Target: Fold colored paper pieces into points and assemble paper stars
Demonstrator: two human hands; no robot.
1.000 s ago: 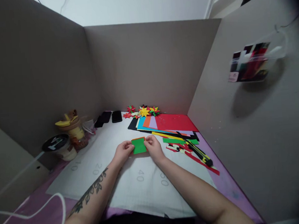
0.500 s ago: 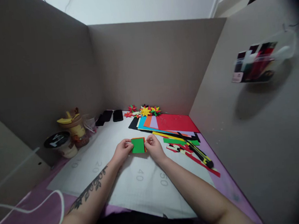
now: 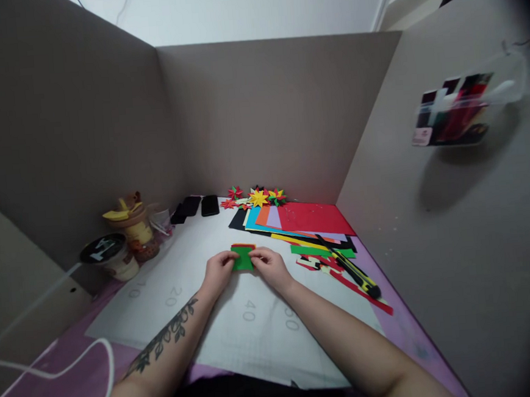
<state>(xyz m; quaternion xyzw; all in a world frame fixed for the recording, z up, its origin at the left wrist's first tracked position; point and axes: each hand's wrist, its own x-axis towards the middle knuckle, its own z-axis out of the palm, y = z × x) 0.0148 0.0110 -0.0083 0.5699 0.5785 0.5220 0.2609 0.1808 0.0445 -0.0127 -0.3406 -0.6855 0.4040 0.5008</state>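
A small stack of square paper pieces (image 3: 242,259) is held just above the white sheet (image 3: 216,334), green on top with orange-red edges showing behind. My left hand (image 3: 219,269) pinches its left edge between thumb and fingers. On the opposite side my right hand (image 3: 271,268) is closed on the right edge, thumb and fingers lying over the green face. The fingers hide both side edges. To the right of my right hand lie a strip of green paper (image 3: 300,250), red paper offcuts (image 3: 355,287) and a yellow-and-black box cutter (image 3: 357,272).
Coloured paper sheets (image 3: 315,216) and folded paper stars (image 3: 259,198) lie at the back. Dark phones (image 3: 209,205) are back left. A lidded tub (image 3: 108,250) and a brown-yellow pot (image 3: 136,230) stand at left. A white cable (image 3: 109,363) loops front left. Grey panels enclose the table.
My right hand has slid left over the green paper, covering more of it. The top green piece sits slightly lower, baring more orange-red at the upper edge. My left hand has barely moved.
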